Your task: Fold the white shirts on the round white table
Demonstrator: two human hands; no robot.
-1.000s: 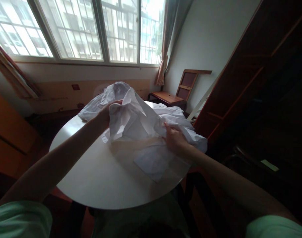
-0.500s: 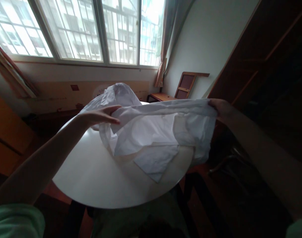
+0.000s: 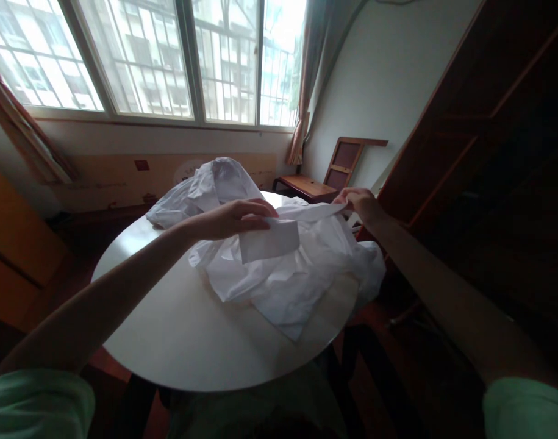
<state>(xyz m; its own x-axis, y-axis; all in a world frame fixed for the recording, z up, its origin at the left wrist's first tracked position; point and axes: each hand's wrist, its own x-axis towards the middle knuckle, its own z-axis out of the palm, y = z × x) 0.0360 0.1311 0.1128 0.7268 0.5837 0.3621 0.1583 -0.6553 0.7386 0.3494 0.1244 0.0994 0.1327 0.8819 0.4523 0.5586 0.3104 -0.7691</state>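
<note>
White cotton shirt [image 3: 288, 274] heaped on the round white table [image 3: 178, 329], spilling over its right edge. Left hand [image 3: 235, 219] pinches a folded cuff-like flap; right hand [image 3: 358, 202] pinches a hem beyond the table's rim, apparently stretching the cloth flat. Bare tabletop lies nearer the person.

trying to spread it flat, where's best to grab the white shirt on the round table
Take the white shirt by its stretched top edge, from above at both ends, as the left hand and right hand do: that edge is taut, the rest lies crumpled on the table.
</note>
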